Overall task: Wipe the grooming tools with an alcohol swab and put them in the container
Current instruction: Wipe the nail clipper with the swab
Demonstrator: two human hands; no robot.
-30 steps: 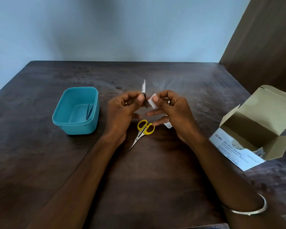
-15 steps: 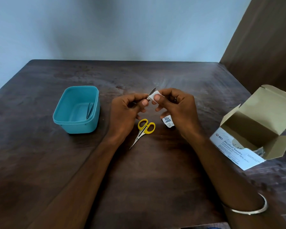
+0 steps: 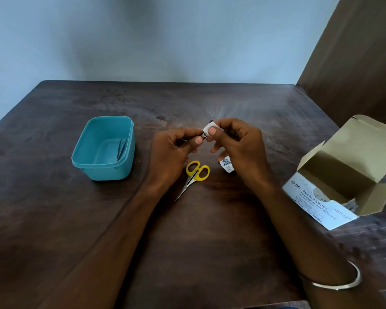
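Note:
My left hand pinches a small metal nail clipper above the table's middle. My right hand pinches a white alcohol swab wrapped over the clipper's lever, whose tip shows just above the swab. Small scissors with yellow handles lie on the table right below my hands, their blades pointing toward me and to the left. A teal plastic container stands to the left with metal tweezers lying inside it.
A torn swab wrapper lies by my right hand. An open cardboard box of alcohol swabs sits at the right, flaps up. The dark wooden table meets a wall at its far edge and a brown panel on the right.
The clipper's lever stood upright and bare a second ago. It has tilted down to the right, and my right hand has brought the swab over it.

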